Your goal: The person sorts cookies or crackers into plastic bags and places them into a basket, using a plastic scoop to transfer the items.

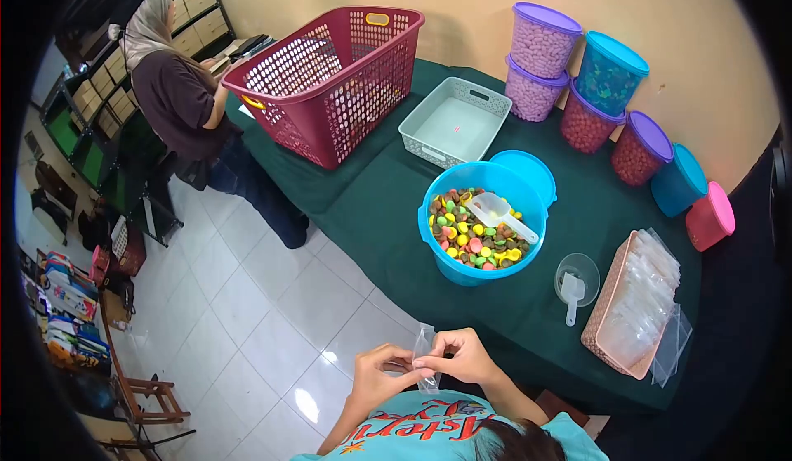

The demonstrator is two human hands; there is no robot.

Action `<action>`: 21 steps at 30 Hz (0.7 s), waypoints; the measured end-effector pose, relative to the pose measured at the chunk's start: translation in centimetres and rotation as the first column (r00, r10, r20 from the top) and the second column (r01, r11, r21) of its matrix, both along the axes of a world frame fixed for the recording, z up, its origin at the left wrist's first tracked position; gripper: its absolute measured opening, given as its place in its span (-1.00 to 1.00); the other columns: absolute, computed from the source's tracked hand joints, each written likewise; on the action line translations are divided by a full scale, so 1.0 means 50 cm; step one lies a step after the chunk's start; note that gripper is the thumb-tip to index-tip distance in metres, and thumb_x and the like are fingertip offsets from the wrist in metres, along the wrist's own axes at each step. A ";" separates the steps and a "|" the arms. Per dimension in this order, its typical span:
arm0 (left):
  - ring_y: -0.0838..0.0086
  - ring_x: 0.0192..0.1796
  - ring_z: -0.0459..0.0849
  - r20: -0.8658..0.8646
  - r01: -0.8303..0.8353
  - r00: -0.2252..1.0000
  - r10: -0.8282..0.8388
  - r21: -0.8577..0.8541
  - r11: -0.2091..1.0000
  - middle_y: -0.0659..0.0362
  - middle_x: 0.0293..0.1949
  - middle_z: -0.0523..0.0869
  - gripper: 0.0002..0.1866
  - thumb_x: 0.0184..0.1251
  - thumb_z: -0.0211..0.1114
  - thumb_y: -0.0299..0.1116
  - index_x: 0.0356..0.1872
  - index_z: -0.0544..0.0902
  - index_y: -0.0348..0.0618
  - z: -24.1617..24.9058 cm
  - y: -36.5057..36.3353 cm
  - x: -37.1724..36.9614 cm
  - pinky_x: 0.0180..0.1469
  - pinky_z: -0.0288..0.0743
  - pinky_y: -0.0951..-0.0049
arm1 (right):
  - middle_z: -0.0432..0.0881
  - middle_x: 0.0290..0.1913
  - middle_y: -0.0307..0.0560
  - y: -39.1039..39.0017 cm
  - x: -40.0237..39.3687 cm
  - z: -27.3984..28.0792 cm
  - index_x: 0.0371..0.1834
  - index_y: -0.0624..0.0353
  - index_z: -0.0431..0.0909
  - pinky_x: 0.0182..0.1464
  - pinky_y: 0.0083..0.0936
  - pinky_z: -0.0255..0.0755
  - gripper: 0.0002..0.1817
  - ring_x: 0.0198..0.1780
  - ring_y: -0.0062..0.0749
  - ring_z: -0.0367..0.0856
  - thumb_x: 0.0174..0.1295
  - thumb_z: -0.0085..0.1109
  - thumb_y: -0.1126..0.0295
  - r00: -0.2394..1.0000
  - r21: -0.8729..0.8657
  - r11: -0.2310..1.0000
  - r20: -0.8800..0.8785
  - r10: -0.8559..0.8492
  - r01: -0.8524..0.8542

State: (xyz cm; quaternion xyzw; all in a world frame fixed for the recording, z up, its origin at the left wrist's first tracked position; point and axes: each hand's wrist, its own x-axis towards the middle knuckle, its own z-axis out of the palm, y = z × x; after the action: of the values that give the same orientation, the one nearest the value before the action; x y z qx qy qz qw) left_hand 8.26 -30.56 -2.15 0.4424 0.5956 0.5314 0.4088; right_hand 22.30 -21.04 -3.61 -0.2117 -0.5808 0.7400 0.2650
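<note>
Clear plastic is what I see pinched between both hands: a small transparent zip bag (424,354), held upright just above the floor tiles, at the near edge of the green-covered bench (379,205). My left hand (381,374) is closed on the bag's lower part with fingertips pressed together, and my right hand (462,358) is clamped on its top edge, thumb against forefinger. The two hands touch each other around the bag.

Beyond them on the bench stands a round blue plastic tub (483,222) full of multicoloured candies, with a white plastic scoop (499,212) lying in it. To its right sit a small clear cup holding a second white scoop (575,283) and a pink woven tray (631,304) stacked with more clear bags. Farther back are a grey rectangular basket (455,122), a large dark-red laundry basket (330,81), and a row of lidded containers (610,98) along the wall. Another person (177,98) stands at the bench's far left end.
</note>
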 end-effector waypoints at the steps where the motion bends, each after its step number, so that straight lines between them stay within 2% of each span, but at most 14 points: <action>1: 0.47 -0.37 0.64 0.003 0.004 1.000 -0.004 0.000 1.000 0.09 -0.45 0.62 -0.75 -0.16 0.42 -0.60 -0.36 0.62 -0.38 -0.003 0.005 -0.005 -0.31 0.59 0.53 | 0.54 -0.63 -0.28 0.004 -0.006 0.010 -0.72 0.22 0.47 -0.57 -0.82 0.18 -0.76 -0.57 -0.83 0.37 -0.03 0.33 0.45 1.000 -0.032 0.999 0.021 -0.017 0.017; 4: 0.51 -0.40 0.64 0.152 0.023 0.988 -0.011 -0.077 0.997 0.11 -0.46 0.65 -0.83 -0.07 0.41 -0.52 -0.39 0.66 -0.33 -0.001 0.026 -0.018 -0.32 0.58 0.58 | 0.50 -0.65 -0.32 0.027 -0.020 0.015 -0.71 0.22 0.48 -0.58 -0.80 0.13 -0.77 -0.59 -0.84 0.31 -0.04 0.33 0.46 1.000 -0.104 0.995 0.011 0.000 0.001; 7: 0.51 -0.44 0.62 0.032 -0.019 0.999 0.020 -0.024 1.000 0.08 -0.47 0.64 -0.87 -0.08 0.35 -0.64 -0.43 0.65 -0.36 0.024 0.055 -0.033 -0.44 0.51 0.63 | 0.46 -0.66 -0.35 0.072 -0.039 0.007 -0.70 0.22 0.48 -0.57 -0.77 0.11 -0.78 -0.58 -0.83 0.28 -0.03 0.33 0.47 0.995 -0.041 0.999 -0.094 -0.020 0.016; 8: 0.51 -0.46 0.61 -0.048 -0.122 0.991 0.127 0.098 0.988 0.09 -0.49 0.64 -0.87 -0.11 0.36 -0.65 -0.45 0.65 -0.34 0.020 0.061 -0.042 -0.48 0.47 0.63 | 0.42 -0.68 -0.35 0.090 -0.042 0.026 -0.74 0.23 0.44 -0.55 -0.75 0.10 -0.75 -0.57 -0.81 0.28 -0.03 0.31 0.49 0.995 -0.041 0.998 -0.086 -0.059 0.055; 9: 0.51 -0.48 0.61 -0.116 -0.204 0.965 0.234 0.225 0.953 0.09 -0.50 0.64 -0.86 -0.13 0.37 -0.65 -0.46 0.66 -0.32 0.022 0.073 -0.055 -0.52 0.43 0.63 | 0.47 -0.59 -0.25 0.117 -0.042 0.030 -0.67 0.24 0.44 -0.50 -0.74 0.21 -0.81 -0.51 -0.71 0.38 -0.04 0.29 0.55 0.997 0.107 0.994 -0.077 -0.006 0.014; 10: 0.51 -0.48 0.61 -0.133 -0.196 0.964 0.230 0.228 0.954 0.09 -0.50 0.64 -0.86 -0.13 0.37 -0.65 -0.46 0.66 -0.32 0.033 0.089 -0.063 -0.52 0.43 0.63 | 0.52 -0.51 -0.15 0.141 -0.045 0.036 -0.60 0.26 0.44 -0.45 -0.73 0.32 -0.84 -0.45 -0.61 0.47 -0.06 0.27 0.61 0.998 0.250 0.968 -0.056 0.039 -0.024; 11: 0.49 -0.50 0.60 -0.265 -0.178 0.925 0.272 0.331 0.927 0.09 -0.52 0.63 -0.84 -0.17 0.38 -0.65 -0.47 0.66 -0.30 0.046 0.103 -0.064 -0.53 0.42 0.61 | 0.52 -0.51 -0.15 0.154 -0.059 0.054 -0.60 0.26 0.44 -0.45 -0.73 0.32 -0.84 -0.45 -0.61 0.47 -0.06 0.27 0.61 0.997 0.247 0.969 -0.064 0.037 -0.021; 13: 0.46 -0.48 0.58 -0.413 -0.122 0.843 0.345 0.477 0.870 0.13 -0.53 0.61 -0.82 -0.27 0.43 -0.59 -0.51 0.66 -0.23 0.045 0.130 -0.068 -0.50 0.41 0.55 | 0.53 -0.38 -0.14 0.171 -0.081 0.113 -0.41 0.26 0.45 -0.39 -0.68 0.41 -0.84 -0.47 -0.57 0.51 -0.02 0.25 0.52 0.993 0.339 0.936 -0.097 -0.068 0.097; 14: 0.46 -0.48 0.58 -0.410 -0.135 0.842 0.352 0.471 0.871 0.13 -0.53 0.61 -0.82 -0.27 0.43 -0.59 -0.51 0.66 -0.23 0.052 0.147 -0.069 -0.50 0.41 0.55 | 0.51 -0.24 -0.09 0.186 -0.083 0.126 -0.21 0.26 0.42 -0.27 -0.60 0.50 -0.73 -0.35 -0.48 0.58 -0.01 0.20 0.54 0.999 0.409 0.912 -0.042 -0.022 0.037; 16: 0.46 -0.42 0.56 -0.525 -0.008 0.790 0.316 0.506 0.862 0.20 -0.52 0.58 -0.83 -0.28 0.45 -0.56 -0.56 0.65 -0.22 0.071 0.177 -0.071 -0.45 0.42 0.51 | 0.55 -0.28 -0.09 0.205 -0.088 0.134 -0.18 0.29 0.45 -0.29 -0.57 0.50 -0.73 -0.35 -0.48 0.60 0.00 0.16 0.55 0.998 0.361 0.932 0.057 -0.004 -0.017; 17: 0.43 -0.24 0.53 -0.509 0.038 0.821 0.258 0.499 0.866 0.14 -0.37 0.55 -0.81 -0.18 0.43 -0.42 -0.48 0.65 -0.21 0.049 0.182 -0.086 -0.27 0.42 0.44 | 0.55 -0.28 -0.09 0.217 -0.087 0.135 -0.18 0.29 0.45 -0.29 -0.57 0.50 -0.73 -0.35 -0.48 0.60 0.00 0.16 0.55 0.998 0.356 0.934 0.065 0.014 -0.036; 18: 0.43 -0.24 0.53 -0.504 0.020 0.821 0.269 0.497 0.868 0.14 -0.37 0.55 -0.81 -0.18 0.43 -0.42 -0.48 0.65 -0.21 0.047 0.190 -0.092 -0.27 0.42 0.44 | 0.57 -0.30 -0.08 0.232 -0.083 0.135 -0.15 0.30 0.47 -0.28 -0.58 0.50 -0.72 -0.34 -0.47 0.61 0.01 0.14 0.55 0.995 0.375 0.924 0.086 0.041 -0.070; 20: 0.35 -0.09 0.48 -0.316 -0.253 0.802 0.506 0.589 0.768 0.09 -0.24 0.55 -0.74 -0.17 0.41 -0.35 -0.39 0.64 -0.22 0.048 0.217 -0.104 -0.08 0.38 0.31 | 0.63 -0.36 -0.05 0.259 -0.070 0.141 -0.15 0.32 0.53 -0.27 -0.61 0.49 -0.73 -0.35 -0.48 0.62 0.03 0.12 0.56 0.990 0.393 0.912 0.123 0.074 -0.117; 21: 0.35 -0.02 0.44 -0.157 -0.423 0.796 0.584 0.545 0.724 0.04 -0.15 0.52 -0.71 -0.14 0.39 -0.30 -0.37 0.64 -0.25 0.046 0.231 -0.107 0.00 0.32 0.26 | 0.63 -0.36 -0.05 0.267 -0.060 0.139 -0.17 0.32 0.54 -0.27 -0.62 0.49 -0.74 -0.35 -0.49 0.62 0.02 0.13 0.56 0.992 0.320 0.940 0.092 0.090 -0.115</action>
State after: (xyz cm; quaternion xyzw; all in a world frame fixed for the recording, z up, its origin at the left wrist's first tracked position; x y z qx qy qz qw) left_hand 2.88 -19.02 0.13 0.4281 0.5997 0.6758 0.0210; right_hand 19.30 -7.69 3.33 -0.1628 -0.7146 0.6386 0.2348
